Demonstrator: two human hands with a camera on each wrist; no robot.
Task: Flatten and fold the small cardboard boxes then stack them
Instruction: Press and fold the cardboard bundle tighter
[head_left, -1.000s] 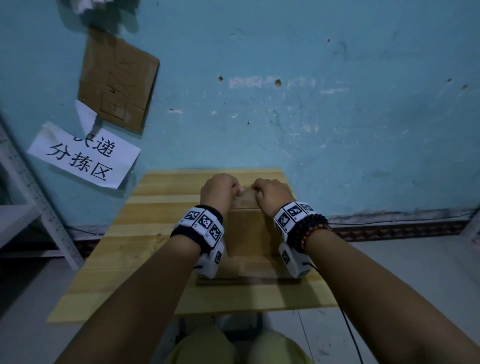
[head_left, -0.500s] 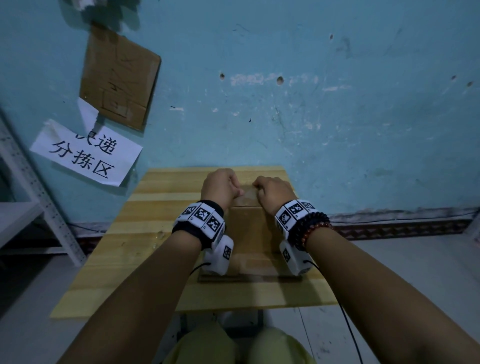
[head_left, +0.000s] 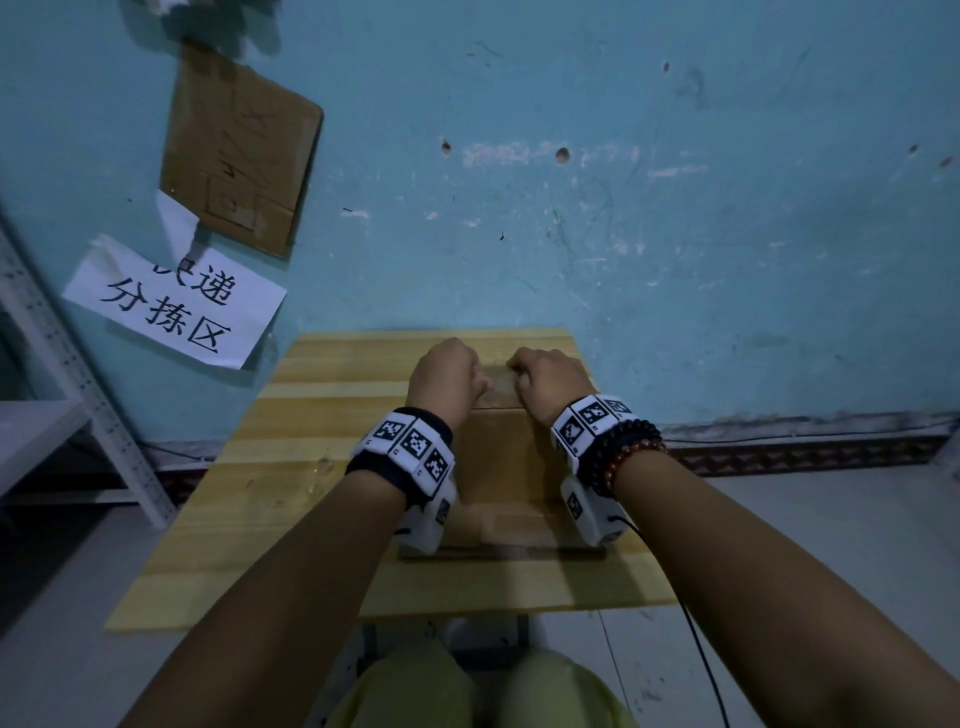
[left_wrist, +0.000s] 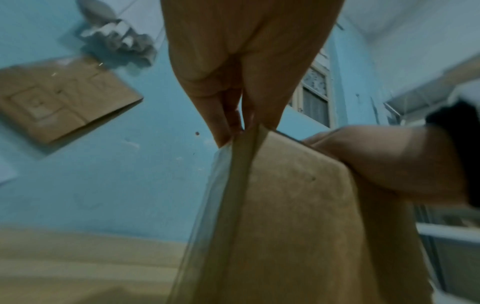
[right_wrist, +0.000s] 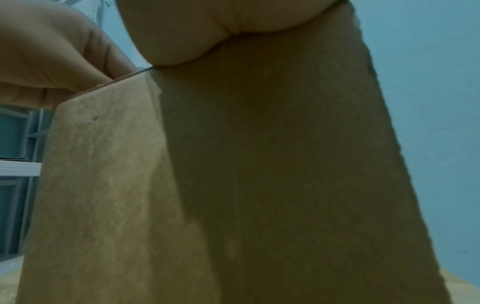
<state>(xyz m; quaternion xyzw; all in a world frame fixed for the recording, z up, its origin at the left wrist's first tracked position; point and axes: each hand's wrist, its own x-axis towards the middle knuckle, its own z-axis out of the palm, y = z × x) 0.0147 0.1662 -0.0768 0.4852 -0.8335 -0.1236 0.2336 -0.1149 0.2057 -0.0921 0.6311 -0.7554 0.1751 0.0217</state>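
Note:
A brown cardboard box (head_left: 498, 462) lies on the wooden table (head_left: 291, 467), between my two wrists. My left hand (head_left: 447, 379) grips its far edge on the left, fingers curled over the top. In the left wrist view the left hand's fingertips (left_wrist: 231, 123) pinch the upper corner of the cardboard box (left_wrist: 298, 216). My right hand (head_left: 550, 382) grips the same far edge on the right. The right wrist view shows the cardboard box (right_wrist: 233, 185) close up, with the right hand's palm (right_wrist: 197, 30) pressed on its top edge.
A flat cardboard sheet (head_left: 239, 150) and a white paper sign (head_left: 171, 304) hang on the blue wall. A white metal shelf frame (head_left: 78, 384) stands at the left. The table's far edge meets the wall; bare floor lies to the right.
Both hands stay on the box's far edge; they have shifted slightly away from me along with the view. The hold looks the same.

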